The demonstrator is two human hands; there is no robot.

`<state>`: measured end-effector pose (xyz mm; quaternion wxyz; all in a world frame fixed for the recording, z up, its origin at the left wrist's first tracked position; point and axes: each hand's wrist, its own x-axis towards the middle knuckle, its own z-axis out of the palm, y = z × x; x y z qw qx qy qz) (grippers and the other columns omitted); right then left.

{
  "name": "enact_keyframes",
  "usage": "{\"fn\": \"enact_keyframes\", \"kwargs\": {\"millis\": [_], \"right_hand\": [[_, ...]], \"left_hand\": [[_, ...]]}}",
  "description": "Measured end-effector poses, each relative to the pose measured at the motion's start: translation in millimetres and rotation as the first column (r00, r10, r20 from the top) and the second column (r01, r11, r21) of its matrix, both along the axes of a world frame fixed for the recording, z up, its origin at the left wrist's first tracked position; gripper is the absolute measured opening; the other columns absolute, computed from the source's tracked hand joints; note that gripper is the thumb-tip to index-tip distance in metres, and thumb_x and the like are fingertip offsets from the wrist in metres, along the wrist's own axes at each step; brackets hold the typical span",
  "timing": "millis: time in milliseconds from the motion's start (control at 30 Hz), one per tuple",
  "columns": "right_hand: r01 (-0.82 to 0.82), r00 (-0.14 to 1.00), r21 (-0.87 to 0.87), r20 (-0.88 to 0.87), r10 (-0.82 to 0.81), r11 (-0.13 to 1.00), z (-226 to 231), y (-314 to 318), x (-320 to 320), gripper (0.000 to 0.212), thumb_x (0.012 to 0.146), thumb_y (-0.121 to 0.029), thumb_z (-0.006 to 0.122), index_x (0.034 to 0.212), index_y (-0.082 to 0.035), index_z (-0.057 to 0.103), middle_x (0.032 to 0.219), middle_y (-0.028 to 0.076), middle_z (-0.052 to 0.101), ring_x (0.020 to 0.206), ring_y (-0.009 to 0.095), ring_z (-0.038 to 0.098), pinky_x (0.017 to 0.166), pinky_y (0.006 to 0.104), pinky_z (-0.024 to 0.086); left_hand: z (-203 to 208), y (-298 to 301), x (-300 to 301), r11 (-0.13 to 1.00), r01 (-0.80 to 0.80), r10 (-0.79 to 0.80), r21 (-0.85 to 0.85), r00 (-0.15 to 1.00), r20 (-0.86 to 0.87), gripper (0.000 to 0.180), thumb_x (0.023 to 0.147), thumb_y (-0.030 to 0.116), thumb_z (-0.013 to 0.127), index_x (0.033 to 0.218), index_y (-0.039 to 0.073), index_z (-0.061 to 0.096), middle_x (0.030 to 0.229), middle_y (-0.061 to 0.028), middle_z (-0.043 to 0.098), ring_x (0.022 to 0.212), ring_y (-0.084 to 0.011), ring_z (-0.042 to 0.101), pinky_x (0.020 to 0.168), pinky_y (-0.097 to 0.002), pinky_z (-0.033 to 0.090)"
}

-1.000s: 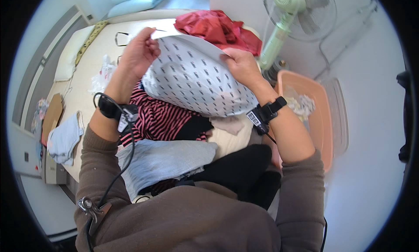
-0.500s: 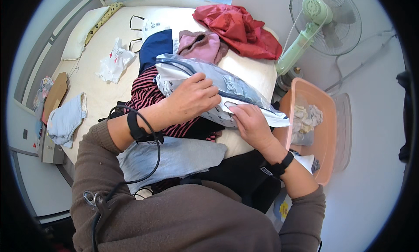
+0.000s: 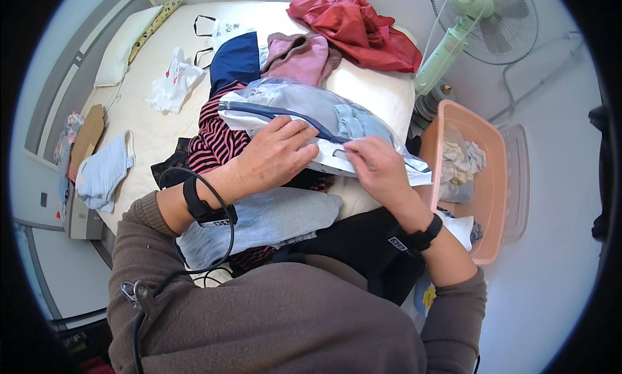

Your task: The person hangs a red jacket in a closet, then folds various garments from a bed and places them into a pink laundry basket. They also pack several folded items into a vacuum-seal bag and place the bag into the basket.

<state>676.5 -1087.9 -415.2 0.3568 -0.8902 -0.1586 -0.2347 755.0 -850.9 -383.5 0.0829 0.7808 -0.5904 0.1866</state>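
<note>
A plastic zip storage bag [image 3: 304,99] with a clear front, a white edge and a dark blue zip strip is held tilted over the bed. Folded light blue clothing [image 3: 356,123] shows inside it. My left hand [image 3: 278,150] is closed on the bag's edge just below the zip strip. Farther right along the same edge, near an oval cut-out, my right hand [image 3: 381,170] pinches the bag. A pink-and-black striped garment [image 3: 210,137] lies partly beneath the bag. Light grey-blue cloth [image 3: 272,218] rests between my forearms.
Beyond the bag, the bed [image 3: 155,134] carries navy cloth [image 3: 233,63], a pink-and-brown garment [image 3: 304,60], a red garment [image 3: 356,31] and a white plastic bag [image 3: 175,82]. At right stand an orange tub [image 3: 492,199] holding clothes and a green fan [image 3: 450,47].
The bag has tipped so more of its clear front shows, and its left end has shifted left and nearer. Both hands keep hold; my left hand has moved slightly left along the edge.
</note>
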Motion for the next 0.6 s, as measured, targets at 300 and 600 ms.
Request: {"fn": "enact_keyframes", "kwargs": {"millis": [300,600], "right_hand": [[0.06,0.981,-0.299,0.195,-0.001,0.952,0,17,21,0.013,0.08,-0.011,0.071,0.091,-0.006,0.068,0.084,0.008,0.063,0.082,0.028,0.061,0.072,0.0393,0.048],[0.103,0.958,-0.575,0.277,0.074,0.811,-5,22,37,0.006,0.077,-0.014,0.061,0.079,-0.009,0.059,0.077,0.007,0.056,0.079,0.025,0.056,0.071,0.0365,0.044]], "left_hand": [[4,-8,2,0.997,-0.019,0.013,0.068,0.997,0.081,0.016,0.079,0.016,0.061,0.094,0.009,0.06,0.107,-0.0039,0.064,0.1,-0.021,0.056,0.091,-0.0363,0.042],[5,-16,11,0.997,-0.046,0.037,0.058,0.989,0.146,0.017,0.082,0.013,0.059,0.098,0.008,0.06,0.113,-0.0048,0.065,0.119,-0.0224,0.055,0.11,-0.0435,0.036]]}}
